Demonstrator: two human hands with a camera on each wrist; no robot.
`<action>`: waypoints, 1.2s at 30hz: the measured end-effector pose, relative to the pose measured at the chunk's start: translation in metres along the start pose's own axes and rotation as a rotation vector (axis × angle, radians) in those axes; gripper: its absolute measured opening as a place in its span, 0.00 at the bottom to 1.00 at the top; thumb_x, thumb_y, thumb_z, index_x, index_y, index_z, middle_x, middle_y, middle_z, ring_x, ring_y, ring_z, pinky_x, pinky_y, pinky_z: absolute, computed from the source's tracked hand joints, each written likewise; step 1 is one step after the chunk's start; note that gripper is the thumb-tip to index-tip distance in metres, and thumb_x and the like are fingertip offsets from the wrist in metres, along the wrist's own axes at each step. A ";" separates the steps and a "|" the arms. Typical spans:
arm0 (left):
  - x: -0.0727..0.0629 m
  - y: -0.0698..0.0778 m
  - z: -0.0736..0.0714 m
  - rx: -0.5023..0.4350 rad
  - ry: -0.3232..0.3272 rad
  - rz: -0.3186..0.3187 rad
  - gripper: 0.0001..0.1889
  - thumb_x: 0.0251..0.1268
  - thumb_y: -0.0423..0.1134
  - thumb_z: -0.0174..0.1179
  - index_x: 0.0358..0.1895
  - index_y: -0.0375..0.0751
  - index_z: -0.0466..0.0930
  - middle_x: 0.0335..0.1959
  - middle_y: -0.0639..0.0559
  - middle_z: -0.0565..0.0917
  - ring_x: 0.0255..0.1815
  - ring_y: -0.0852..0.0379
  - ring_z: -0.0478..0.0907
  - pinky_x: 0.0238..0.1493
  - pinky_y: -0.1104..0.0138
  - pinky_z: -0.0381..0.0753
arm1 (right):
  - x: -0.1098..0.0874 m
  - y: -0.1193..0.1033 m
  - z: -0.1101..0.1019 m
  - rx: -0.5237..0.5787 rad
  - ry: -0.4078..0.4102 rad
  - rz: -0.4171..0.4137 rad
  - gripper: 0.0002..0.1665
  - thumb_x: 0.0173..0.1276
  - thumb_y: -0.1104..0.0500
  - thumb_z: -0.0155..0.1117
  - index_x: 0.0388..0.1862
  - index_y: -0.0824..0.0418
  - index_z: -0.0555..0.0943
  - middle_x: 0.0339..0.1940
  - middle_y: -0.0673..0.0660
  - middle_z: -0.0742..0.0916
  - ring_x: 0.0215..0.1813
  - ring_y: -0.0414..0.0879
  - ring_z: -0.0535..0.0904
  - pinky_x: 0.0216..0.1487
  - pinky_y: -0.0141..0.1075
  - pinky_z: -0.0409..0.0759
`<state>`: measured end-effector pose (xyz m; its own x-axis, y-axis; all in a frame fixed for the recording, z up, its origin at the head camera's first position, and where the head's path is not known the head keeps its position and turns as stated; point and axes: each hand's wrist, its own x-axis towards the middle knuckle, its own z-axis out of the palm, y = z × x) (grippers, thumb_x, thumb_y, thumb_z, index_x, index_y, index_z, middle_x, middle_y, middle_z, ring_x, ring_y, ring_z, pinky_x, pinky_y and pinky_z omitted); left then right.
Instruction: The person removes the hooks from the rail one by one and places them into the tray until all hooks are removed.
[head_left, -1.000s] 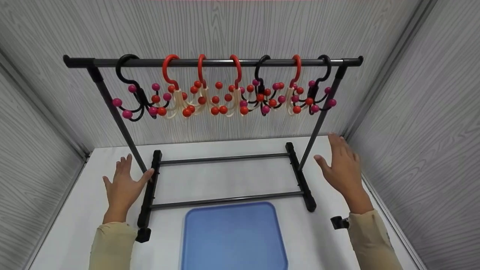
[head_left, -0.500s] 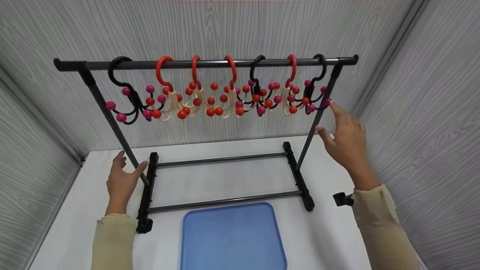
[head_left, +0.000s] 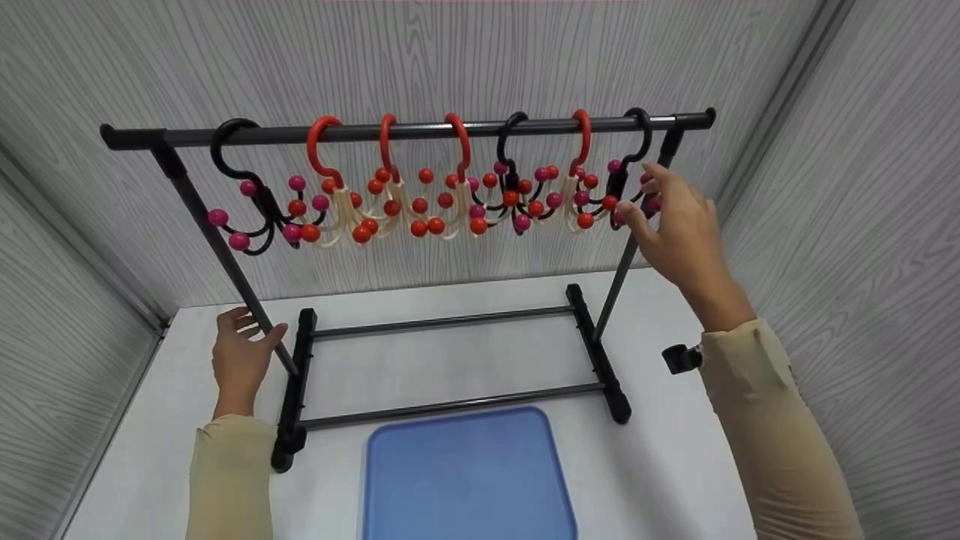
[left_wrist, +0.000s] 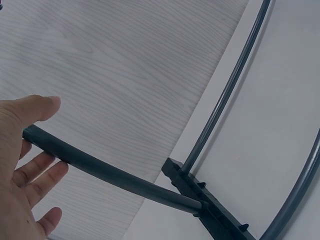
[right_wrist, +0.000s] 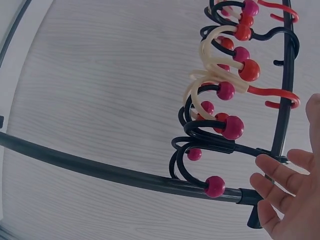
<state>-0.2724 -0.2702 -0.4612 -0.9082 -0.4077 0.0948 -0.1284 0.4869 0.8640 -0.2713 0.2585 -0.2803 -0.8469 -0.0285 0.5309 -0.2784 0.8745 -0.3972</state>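
Note:
A black garment rack holds several claw-shaped hangers with ball tips along its top bar (head_left: 277, 136). Some hangers are black, others cream with red hooks. My left hand (head_left: 240, 360) is at the lower part of the left post (head_left: 214, 234); in the left wrist view its thumb stands apart above the post (left_wrist: 110, 171), with fingertips right at the underside. My right hand (head_left: 682, 232) is raised by the rightmost black hanger (head_left: 616, 184), overlapping its balls and the right post (head_left: 624, 277). In the right wrist view its fingers (right_wrist: 282, 175) are loosely bent near the bar's end.
A blue tray (head_left: 465, 480) lies on the white table in front of the rack's base bar (head_left: 450, 408). Grey wood-grain panels (head_left: 450, 52) stand behind and at both sides. A small black device (head_left: 681, 359) sticks out at the right sleeve cuff.
My right hand has risen from beside the right post's foot to the rightmost hanger. My left hand has moved in to the left post, with its fingers passing behind it. The hangers stay on the bar.

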 end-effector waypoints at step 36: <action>0.015 -0.016 0.004 0.057 0.034 -0.069 0.22 0.68 0.41 0.56 0.62 0.39 0.65 0.58 0.42 0.77 0.54 0.48 0.78 0.41 0.64 0.69 | 0.046 0.009 0.017 0.346 0.100 0.234 0.23 0.72 0.43 0.55 0.55 0.57 0.67 0.40 0.50 0.79 0.33 0.34 0.74 0.35 0.29 0.70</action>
<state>-0.2857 -0.2810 -0.4756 -0.8827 -0.4670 0.0534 -0.2137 0.4999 0.8393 -0.3202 0.2572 -0.2723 -0.8618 0.2138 0.4600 -0.2338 0.6373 -0.7343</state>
